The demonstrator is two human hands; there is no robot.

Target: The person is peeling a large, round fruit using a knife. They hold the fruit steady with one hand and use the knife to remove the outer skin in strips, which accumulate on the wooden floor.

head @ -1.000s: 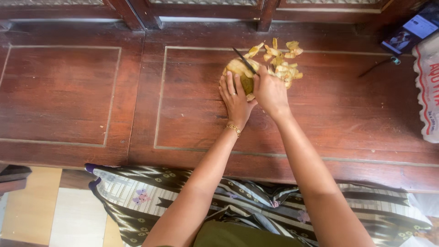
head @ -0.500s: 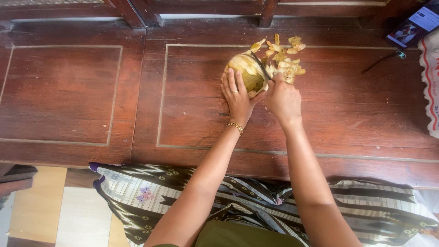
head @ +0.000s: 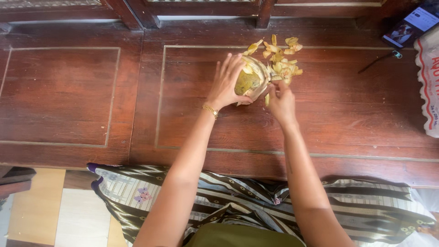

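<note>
A round yellow-green husked fruit point(head: 249, 81), like a young coconut, rests on the dark wooden surface point(head: 82, 91). My left hand point(head: 225, 82) cups its left side, fingers spread over the top. My right hand point(head: 281, 101) pinches a strip of pale husk at the fruit's lower right edge. A gold bracelet point(head: 210, 110) sits on my left wrist. A heap of cut yellow husk pieces point(head: 281, 57) lies just behind and to the right of the fruit.
A phone point(head: 411, 25) lies at the far right corner with a dark cord point(head: 379, 61) near it. A white printed sack point(head: 430, 87) is at the right edge. Striped patterned cloth point(head: 256, 201) covers my lap below the wooden edge.
The fruit has been turned and tilted under my left hand. My right hand came off its top and now grips a husk strip at its lower right.
</note>
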